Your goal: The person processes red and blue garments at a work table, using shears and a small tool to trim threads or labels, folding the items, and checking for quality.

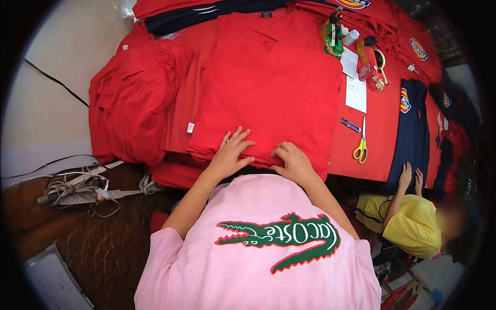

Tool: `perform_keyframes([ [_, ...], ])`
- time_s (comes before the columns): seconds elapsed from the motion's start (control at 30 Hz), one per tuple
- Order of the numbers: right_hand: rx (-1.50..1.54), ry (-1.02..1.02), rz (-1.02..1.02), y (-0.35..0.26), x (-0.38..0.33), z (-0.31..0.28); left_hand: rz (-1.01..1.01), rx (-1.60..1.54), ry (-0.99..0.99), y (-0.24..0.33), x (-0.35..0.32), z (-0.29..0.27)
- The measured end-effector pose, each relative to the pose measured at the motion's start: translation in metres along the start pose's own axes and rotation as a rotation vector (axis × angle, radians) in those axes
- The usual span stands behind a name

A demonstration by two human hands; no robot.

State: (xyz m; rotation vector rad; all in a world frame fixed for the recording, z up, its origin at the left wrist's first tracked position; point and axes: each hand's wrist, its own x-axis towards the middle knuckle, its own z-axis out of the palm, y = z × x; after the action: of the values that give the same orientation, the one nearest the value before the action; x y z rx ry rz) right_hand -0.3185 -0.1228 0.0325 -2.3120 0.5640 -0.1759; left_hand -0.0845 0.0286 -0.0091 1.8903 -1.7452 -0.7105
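Observation:
A red garment (274, 88) lies spread on the table before me, with a dark label at its far edge. My left hand (231, 156) rests on its near edge, fingers spread over the cloth. Beside it on the right, my right hand (293, 162) touches the same edge, its fingers bent and the thumb apart from them. No cloth shows gripped in either hand. A small white tag (190, 127) sticks out at the garment's left side.
Left lies a heap of red garments (132, 98). To the right are yellow-handled scissors (361, 147), blue thread snips (351, 124), white paper (356, 94) and tape dispensers (332, 39). A yellow-clad person (413, 225) handles navy cloth (411, 134). Coiled cables (77, 188) lie lower left.

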Motion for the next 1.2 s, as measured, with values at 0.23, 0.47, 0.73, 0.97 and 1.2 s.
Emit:
perform_keyframes([
  [0.23,0.228,-0.135,0.287,0.023,0.005,-0.008,-0.044,0.087,-0.012,0.014,-0.009,0.008],
  [0.47,-0.191,-0.143,-0.001,0.020,0.004,0.004,0.042,0.075,0.031,0.005,0.001,0.013],
  [0.73,-0.051,-0.002,0.036,-0.011,0.008,-0.006,-0.060,-0.196,-0.007,0.021,0.007,-0.006],
  [0.97,-0.061,0.211,0.131,-0.019,0.052,-0.023,0.182,-0.067,0.522,0.087,0.048,-0.048],
  [1.2,1.040,-0.094,-0.103,-0.145,0.054,-0.141,-0.040,0.009,0.700,0.019,0.099,-0.040],
])
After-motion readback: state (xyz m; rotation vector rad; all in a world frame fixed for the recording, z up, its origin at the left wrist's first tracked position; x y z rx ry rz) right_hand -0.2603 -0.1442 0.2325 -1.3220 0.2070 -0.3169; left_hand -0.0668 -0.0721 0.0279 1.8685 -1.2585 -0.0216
